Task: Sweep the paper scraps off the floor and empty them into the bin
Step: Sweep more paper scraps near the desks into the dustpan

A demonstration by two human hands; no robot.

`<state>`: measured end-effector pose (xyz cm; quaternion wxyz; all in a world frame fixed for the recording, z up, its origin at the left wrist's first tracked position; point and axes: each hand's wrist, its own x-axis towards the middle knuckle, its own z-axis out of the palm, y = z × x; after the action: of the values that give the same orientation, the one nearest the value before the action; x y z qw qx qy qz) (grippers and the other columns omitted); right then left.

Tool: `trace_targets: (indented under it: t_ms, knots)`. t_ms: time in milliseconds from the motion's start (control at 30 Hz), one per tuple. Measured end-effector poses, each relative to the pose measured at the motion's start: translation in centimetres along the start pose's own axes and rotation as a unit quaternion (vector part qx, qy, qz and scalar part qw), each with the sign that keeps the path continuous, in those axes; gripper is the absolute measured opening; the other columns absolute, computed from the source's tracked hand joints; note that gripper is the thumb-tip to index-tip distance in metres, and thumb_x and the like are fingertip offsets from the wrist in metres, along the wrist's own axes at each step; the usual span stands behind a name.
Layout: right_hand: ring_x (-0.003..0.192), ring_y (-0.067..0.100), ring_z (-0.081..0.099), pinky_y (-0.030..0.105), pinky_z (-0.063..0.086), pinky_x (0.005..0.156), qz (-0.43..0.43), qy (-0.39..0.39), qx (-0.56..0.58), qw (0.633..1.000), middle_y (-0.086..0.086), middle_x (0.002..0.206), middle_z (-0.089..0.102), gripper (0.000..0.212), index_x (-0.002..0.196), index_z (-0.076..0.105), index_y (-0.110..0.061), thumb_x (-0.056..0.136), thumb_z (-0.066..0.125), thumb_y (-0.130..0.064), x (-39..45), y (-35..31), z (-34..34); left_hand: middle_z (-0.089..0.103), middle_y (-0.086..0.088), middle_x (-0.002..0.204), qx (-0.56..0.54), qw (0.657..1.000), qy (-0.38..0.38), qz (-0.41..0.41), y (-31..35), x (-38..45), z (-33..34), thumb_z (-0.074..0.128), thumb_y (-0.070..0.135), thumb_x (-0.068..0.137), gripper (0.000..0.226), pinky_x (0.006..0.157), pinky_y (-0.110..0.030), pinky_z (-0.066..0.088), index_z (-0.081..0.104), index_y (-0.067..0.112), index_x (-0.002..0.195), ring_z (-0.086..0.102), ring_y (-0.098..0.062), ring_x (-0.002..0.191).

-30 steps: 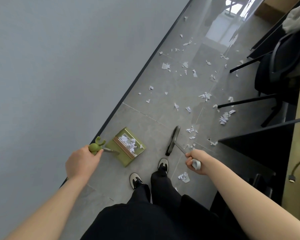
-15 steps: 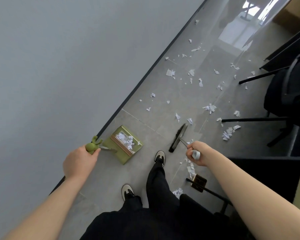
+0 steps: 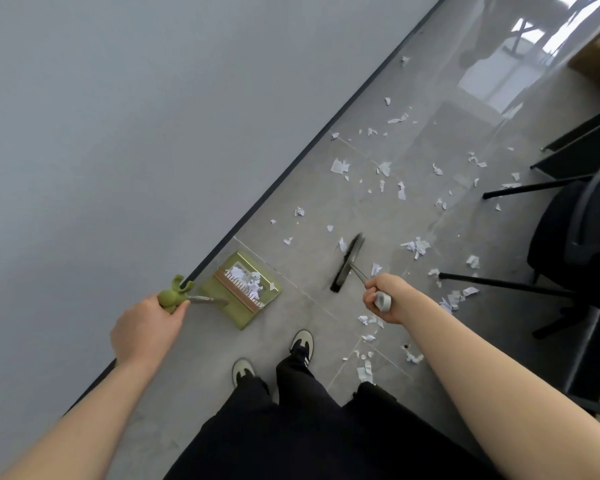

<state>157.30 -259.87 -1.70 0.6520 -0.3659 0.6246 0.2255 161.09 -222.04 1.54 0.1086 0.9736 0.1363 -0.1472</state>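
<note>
My left hand (image 3: 146, 329) grips the green top of the dustpan handle (image 3: 171, 296). The green dustpan (image 3: 243, 296) sits on the grey floor beside the wall and holds several white paper scraps. My right hand (image 3: 387, 298) grips the grey broom handle (image 3: 381, 300). The dark broom head (image 3: 347, 263) rests on the floor to the right of the dustpan, apart from it. White paper scraps (image 3: 381, 174) lie scattered over the floor ahead, and more scraps (image 3: 366, 368) lie near my right foot. No bin is in view.
A grey wall with a dark skirting line (image 3: 291, 168) runs along the left. A black chair (image 3: 579, 237) with thin black legs (image 3: 499, 280) stands at the right, scraps around its legs. My two shoes (image 3: 302, 342) stand just behind the dustpan.
I have stepped forward along the wall. The broom head has moved ahead toward the scraps, and the dustpan has travelled forward with my left hand. Both grips are unchanged.
</note>
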Motion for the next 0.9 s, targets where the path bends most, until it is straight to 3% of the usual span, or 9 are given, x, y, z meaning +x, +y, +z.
trace_targets:
  t_ms: [167, 300, 433, 633, 767, 900]
  knots:
    - [0.028, 0.009, 0.031, 0.011, 0.031, 0.032, -0.017, 0.048, 0.011, 0.999, 0.004, 0.068, 0.037, 0.02, 0.086, 0.046, -0.012, 0.095, 0.034, 0.001, -0.4, -1.9, -0.6, 0.053, -0.005, 0.064, 0.006, 1.0, -0.011, 0.017, 2.8, 2.0, 0.3, 0.067, 0.046, 0.086, 0.035, 0.057, -0.031, 0.04, 0.067, 0.011, 0.084, 0.051, -0.032, 0.067]
    - [0.048, 0.012, 0.028, 0.009, 0.03, 0.036, -0.009, 0.095, 0.012, 0.995, 0.003, 0.067, 0.035, 0.021, 0.081, 0.043, -0.014, 0.093, 0.035, 0.002, -0.6, -3.2, -1.1, 0.067, -0.014, 0.078, 0.012, 0.999, -0.019, 0.049, 4.9, 4.3, 0.7, 0.066, 0.048, 0.086, 0.035, 0.06, -0.033, 0.042, 0.069, 0.014, 0.087, 0.062, -0.039, 0.079]
    - [0.051, 0.014, 0.026, 0.008, 0.029, 0.034, 0.031, 0.149, 0.035, 0.988, 0.0, 0.067, 0.037, 0.027, 0.071, 0.041, -0.014, 0.095, 0.035, -0.003, -0.3, -3.2, -2.0, 0.068, -0.015, 0.078, 0.029, 0.996, -0.032, 0.075, 6.0, 5.7, 0.8, 0.065, 0.049, 0.087, 0.036, 0.059, -0.033, 0.044, 0.07, 0.014, 0.086, 0.063, -0.039, 0.079]
    - [0.05, 0.015, 0.028, 0.009, 0.031, 0.032, 0.025, 0.156, 0.0, 0.987, 0.004, 0.068, 0.035, 0.025, 0.074, 0.039, -0.013, 0.096, 0.034, -0.001, -0.2, -3.5, -1.6, 0.068, -0.014, 0.078, 0.028, 0.996, -0.038, 0.08, 6.9, 7.6, 0.3, 0.065, 0.048, 0.087, 0.034, 0.059, -0.032, 0.04, 0.069, 0.014, 0.086, 0.063, -0.039, 0.08]
    - [0.031, 0.011, 0.032, 0.009, 0.031, 0.034, 0.014, 0.122, -0.005, 0.992, 0.005, 0.065, 0.036, 0.025, 0.077, 0.043, -0.008, 0.096, 0.033, 0.004, -0.5, -3.5, 0.7, 0.068, -0.014, 0.079, 0.017, 0.996, -0.045, 0.075, 7.1, 8.4, 0.2, 0.066, 0.047, 0.086, 0.034, 0.06, -0.032, 0.04, 0.069, 0.013, 0.086, 0.062, -0.039, 0.08]
    - [0.045, 0.013, 0.032, 0.01, 0.03, 0.034, 0.004, 0.104, -0.038, 0.994, 0.004, 0.067, 0.036, 0.024, 0.079, 0.045, -0.007, 0.097, 0.031, 0.002, -0.2, -4.0, 3.4, 0.067, -0.013, 0.077, 0.006, 0.996, -0.05, 0.075, 7.1, 9.0, 0.0, 0.067, 0.046, 0.087, 0.035, 0.059, -0.031, 0.038, 0.067, 0.011, 0.083, 0.058, -0.036, 0.074]
